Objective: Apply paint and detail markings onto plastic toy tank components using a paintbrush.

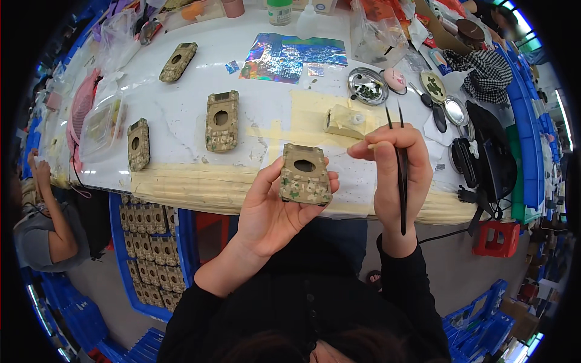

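The camouflage model hull sits in my left hand, raised above the near edge of the surface, its round opening facing up toward me. My left-hand fingers curl partly closed under and around its sides, thumb at its left edge; the grip is a cradle, so a tilt could let it slide off toward my lap. Its long axis runs roughly away from me, leaning slightly right, narrower end pointing at the surface. My right hand is closed on black tweezers and a thin pale stick. Holding both together risks a slip, and the stick tip could smear the hull's painted pattern.
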### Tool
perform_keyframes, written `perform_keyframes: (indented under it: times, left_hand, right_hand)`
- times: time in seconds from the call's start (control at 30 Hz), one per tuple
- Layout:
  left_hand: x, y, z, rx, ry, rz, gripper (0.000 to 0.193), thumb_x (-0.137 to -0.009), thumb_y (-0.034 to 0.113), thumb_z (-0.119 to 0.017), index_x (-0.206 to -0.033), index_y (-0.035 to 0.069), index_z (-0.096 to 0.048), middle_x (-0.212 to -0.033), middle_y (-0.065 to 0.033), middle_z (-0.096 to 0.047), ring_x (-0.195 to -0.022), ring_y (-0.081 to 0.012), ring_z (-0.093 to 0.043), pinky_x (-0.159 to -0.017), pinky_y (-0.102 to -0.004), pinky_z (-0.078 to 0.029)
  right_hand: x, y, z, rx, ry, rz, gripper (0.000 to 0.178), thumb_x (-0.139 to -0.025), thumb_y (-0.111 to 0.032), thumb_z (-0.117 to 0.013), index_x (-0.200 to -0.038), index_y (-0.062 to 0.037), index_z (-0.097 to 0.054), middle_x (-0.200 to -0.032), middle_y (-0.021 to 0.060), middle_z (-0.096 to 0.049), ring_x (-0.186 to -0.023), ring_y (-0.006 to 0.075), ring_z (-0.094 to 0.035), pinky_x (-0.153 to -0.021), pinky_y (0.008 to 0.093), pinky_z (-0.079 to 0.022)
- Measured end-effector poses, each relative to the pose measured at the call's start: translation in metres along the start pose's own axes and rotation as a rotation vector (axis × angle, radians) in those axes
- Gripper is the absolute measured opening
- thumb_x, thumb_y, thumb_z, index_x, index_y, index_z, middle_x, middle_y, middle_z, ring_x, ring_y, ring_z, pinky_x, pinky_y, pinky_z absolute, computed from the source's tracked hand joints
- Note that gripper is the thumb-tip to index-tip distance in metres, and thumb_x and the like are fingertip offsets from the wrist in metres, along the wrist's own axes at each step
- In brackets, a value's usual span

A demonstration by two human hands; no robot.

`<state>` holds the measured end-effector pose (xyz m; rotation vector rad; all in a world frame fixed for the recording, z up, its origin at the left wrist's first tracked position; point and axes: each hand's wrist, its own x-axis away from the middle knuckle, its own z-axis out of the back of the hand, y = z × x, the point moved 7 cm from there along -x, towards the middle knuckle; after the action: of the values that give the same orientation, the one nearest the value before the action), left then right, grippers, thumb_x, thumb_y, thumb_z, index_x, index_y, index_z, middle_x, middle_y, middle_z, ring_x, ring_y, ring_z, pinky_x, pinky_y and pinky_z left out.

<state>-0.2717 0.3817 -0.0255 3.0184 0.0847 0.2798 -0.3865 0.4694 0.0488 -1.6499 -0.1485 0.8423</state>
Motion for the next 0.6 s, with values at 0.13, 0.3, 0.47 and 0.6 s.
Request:
perform_keyframes:
  times: [0.13,0.3,0.47,0.6]
  left_hand:
    - [0.0,0.001,0.003,0.044,-0.003,-0.001,0.057,-0.099,0.037,-0.036,-0.133,-0.009,-0.036,-0.122,-0.0267,-0.053,-0.113,-0.0314,-0.057,-0.09,-0.0373,-0.056]
    - [-0.001,0.0,0.002,0.103,0.024,-0.02,0.06,-0.099,0.036,-0.037,-0.136,-0.011,-0.032,-0.123,-0.0283,-0.051,-0.115,-0.0327,-0.056,-0.095,-0.0391,-0.052]
    - [-0.001,0.003,-0.001,0.132,-0.008,-0.016,0.063,-0.099,0.036,-0.037,-0.137,-0.013,-0.026,-0.126,-0.0294,-0.047,-0.116,-0.0338,-0.055,-0.098,-0.0403,-0.051]
    - [-0.002,0.001,-0.002,0.141,-0.027,0.0,0.063,-0.099,0.036,-0.037,-0.138,-0.012,-0.026,-0.126,-0.0294,-0.047,-0.116,-0.0341,-0.054,-0.098,-0.0407,-0.05]
  right_hand:
    - [-0.02,-0.006,0.025,0.593,0.152,0.243,0.005,-0.085,-0.001,-0.065,-0.086,-0.0005,-0.06,-0.077,0.0068,-0.056,-0.071,0.0155,-0.059,-0.062,0.0263,-0.045]
    - [-0.027,-0.002,0.021,0.83,0.166,0.457,0.015,-0.073,-0.003,-0.073,-0.083,-0.0072,-0.064,-0.074,0.0069,-0.057,-0.07,0.0259,-0.056,-0.059,0.0338,-0.045]
    - [-0.027,0.006,0.015,0.968,0.062,0.445,0.013,-0.076,-0.009,-0.071,-0.085,-0.0078,-0.063,-0.078,0.0069,-0.057,-0.075,0.0263,-0.057,-0.061,0.0354,-0.046]
    - [-0.027,0.01,0.014,0.916,0.054,0.431,0.014,-0.079,-0.012,-0.069,-0.091,-0.0073,-0.064,-0.078,0.0087,-0.058,-0.075,0.0272,-0.058,-0.063,0.0365,-0.046]
